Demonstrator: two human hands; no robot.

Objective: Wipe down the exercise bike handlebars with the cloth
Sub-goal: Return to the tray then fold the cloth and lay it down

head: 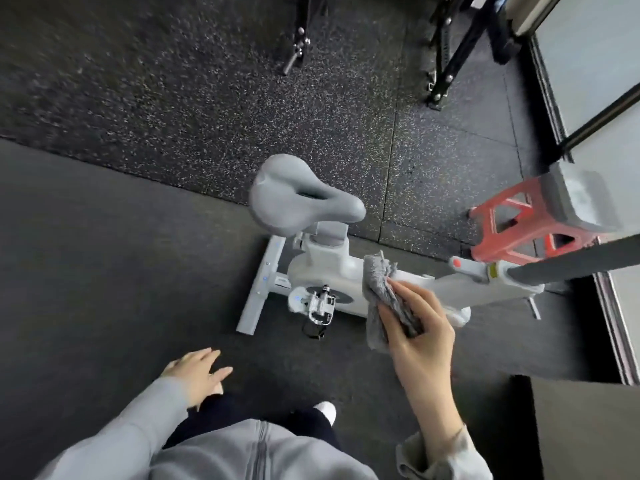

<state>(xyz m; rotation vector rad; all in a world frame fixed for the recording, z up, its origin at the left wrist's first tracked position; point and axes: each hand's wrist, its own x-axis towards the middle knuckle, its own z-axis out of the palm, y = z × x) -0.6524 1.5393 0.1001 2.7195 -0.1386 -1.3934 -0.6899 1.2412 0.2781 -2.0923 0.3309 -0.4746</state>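
The grey cloth (381,289) is bunched in the right hand (419,327), whose fingers curl round it, over the white exercise bike (329,268) between its saddle (304,199) and dark handlebar (581,261). The left hand (197,372) hangs relaxed and empty, well short of the bike. A red stool (502,233) stands beyond the bike.

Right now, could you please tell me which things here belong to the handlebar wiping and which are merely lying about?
For the job: grey cloth, gripped by the right hand; dark handlebar; white exercise bike.
Lying about: red stool; black rack.
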